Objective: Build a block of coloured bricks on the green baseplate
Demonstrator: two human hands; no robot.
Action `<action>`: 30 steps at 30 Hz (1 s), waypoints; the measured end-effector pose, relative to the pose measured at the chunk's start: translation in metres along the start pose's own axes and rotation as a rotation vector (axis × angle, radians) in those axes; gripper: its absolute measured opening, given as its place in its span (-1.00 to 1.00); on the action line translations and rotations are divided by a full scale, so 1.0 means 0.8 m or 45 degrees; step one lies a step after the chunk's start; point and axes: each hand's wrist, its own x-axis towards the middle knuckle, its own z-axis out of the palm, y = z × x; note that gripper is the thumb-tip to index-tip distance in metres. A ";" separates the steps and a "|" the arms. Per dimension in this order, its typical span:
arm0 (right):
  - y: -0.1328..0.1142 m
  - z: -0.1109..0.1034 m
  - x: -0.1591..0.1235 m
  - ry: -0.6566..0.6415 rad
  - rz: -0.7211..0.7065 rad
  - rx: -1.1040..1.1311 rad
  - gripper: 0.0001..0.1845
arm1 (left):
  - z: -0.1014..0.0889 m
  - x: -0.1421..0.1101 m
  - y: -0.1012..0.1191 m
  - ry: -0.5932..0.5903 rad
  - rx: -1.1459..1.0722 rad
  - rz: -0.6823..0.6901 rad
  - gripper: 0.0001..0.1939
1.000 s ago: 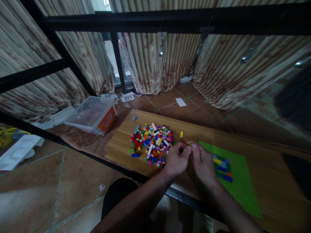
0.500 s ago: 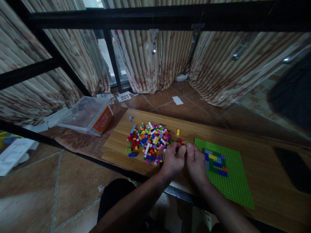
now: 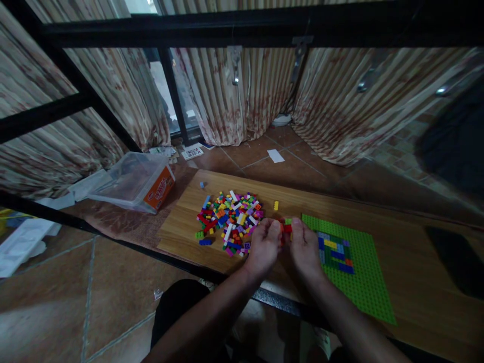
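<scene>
Red brick point(image 3: 288, 228) in a close pinch

The left hand point(image 3: 263, 243) is nearly closed, its thumb and finger on an orange-red piece point(image 3: 281, 234). The right hand point(image 3: 303, 247) is curled nearly closed too, with the red brick at its fingertips. Both are over the wooden worktop point(image 3: 181, 222), between the brick pile point(image 3: 242, 217) and the green baseplate point(image 3: 365, 267). I can't tell if the pieces touch. Small, steady pinches should work best.

Left grip point(image 3: 265, 242) and right grip point(image 3: 303, 246) hold bricks point(image 3: 288, 228).
</scene>
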 end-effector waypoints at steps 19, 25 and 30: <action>0.001 0.029 0.009 -0.412 -0.283 -0.979 -0.53 | -0.067 0.008 0.039 -0.038 1.567 0.426 -0.90; -0.010 0.022 0.012 -0.472 -0.184 -0.862 -0.51 | -0.064 0.006 0.051 -0.068 1.906 0.375 -0.72; -0.015 0.000 0.024 -0.338 -0.001 -0.259 -0.57 | -0.063 0.007 0.059 -0.110 1.941 0.366 -0.70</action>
